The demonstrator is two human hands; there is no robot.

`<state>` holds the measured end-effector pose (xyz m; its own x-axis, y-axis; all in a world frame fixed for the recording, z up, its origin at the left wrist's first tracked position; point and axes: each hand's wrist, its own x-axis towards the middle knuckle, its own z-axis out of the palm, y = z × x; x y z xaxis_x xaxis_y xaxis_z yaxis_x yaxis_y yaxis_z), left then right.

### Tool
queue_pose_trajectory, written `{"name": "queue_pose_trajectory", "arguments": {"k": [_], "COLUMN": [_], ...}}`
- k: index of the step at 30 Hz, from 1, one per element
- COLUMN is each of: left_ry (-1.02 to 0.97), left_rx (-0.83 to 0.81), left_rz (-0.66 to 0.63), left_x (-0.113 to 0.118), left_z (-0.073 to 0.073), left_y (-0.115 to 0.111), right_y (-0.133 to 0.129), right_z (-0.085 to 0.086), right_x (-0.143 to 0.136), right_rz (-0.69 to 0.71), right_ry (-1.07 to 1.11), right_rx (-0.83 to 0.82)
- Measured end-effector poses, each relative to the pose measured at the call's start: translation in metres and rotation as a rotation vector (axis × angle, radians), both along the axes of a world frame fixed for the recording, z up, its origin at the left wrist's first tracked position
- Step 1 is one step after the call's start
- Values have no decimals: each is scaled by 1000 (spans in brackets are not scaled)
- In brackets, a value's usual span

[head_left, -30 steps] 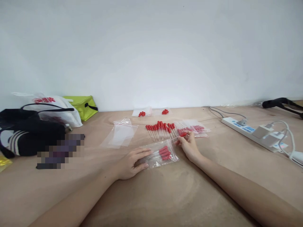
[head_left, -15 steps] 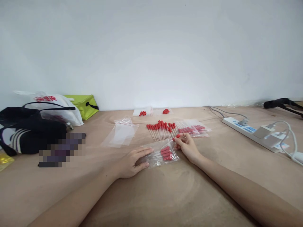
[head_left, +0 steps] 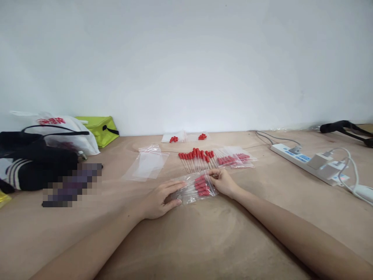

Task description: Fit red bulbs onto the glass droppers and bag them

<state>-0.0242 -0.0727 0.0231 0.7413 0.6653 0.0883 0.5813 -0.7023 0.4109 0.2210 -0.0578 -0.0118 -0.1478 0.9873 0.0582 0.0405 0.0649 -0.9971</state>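
Note:
A clear zip bag (head_left: 189,199) lies in front of me with several droppers inside, their red bulbs (head_left: 202,186) towards its right end. My left hand (head_left: 163,198) rests at the bag's left end, fingers stretched and thumb apart, touching the plastic. At the bag's right end, my right hand (head_left: 223,182) has its fingers closed by the mouth, close to the uppermost bulb. What sits between those fingertips is hidden. Just beyond the bag, a row of loose droppers (head_left: 196,155) is fanned out with red bulbs pointing away from me.
Filled bags of droppers (head_left: 233,158) lie right of the row, and flat clear bags (head_left: 148,163) lie left. Loose red bulbs (head_left: 174,139) rest on bags by the wall. A power strip (head_left: 305,161) with chargers stands right; a black bag (head_left: 37,167) and green bag (head_left: 99,128) left.
My right hand has moved slightly left to the bag's mouth. The dropper it held is now in the bag beside the others, at least its bulb. My left hand stays on the bag.

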Motion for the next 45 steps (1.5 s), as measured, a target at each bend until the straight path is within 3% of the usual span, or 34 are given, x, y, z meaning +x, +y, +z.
{"name": "queue_pose_trajectory", "arguments": {"k": [4,6,9,10,15,21,27,30,36,41,45], "left_ry": [-9,-19,-36,-41,-44,-43,-91,-159,-71,164,267], "left_rx": [10,12,8,6,-8,-13,62,231,519,444,253], "left_rz": [-16,-21,-41,-49,-55,-51,-51,72,577,864,913], "left_x": [1,1,0,0,-1,-1,0,-3,-30,-49,-50], "left_z": [-1,-2,-3,-4,-4,-4,-2,-3,-8,-7,-7], "left_y": [1,2,2,2,2,2,0,7,40,53,55], "right_y": [4,5,5,5,5,-3,-4,0,23,39,48], "right_z": [-1,-1,0,1,9,13,13,19,23,8,-8], "right_x": [-4,-5,-4,-4,1,0,3,16,68,91,94], "right_rz": [-177,-133,89,103,-175,134,1,-109,-637,-776,-787], "right_ry": [-141,-171,-52,-8,51,-19,75,156,295,321,279], "right_rx": [37,63,22,0,-55,-83,76,128,232,159,74]}}
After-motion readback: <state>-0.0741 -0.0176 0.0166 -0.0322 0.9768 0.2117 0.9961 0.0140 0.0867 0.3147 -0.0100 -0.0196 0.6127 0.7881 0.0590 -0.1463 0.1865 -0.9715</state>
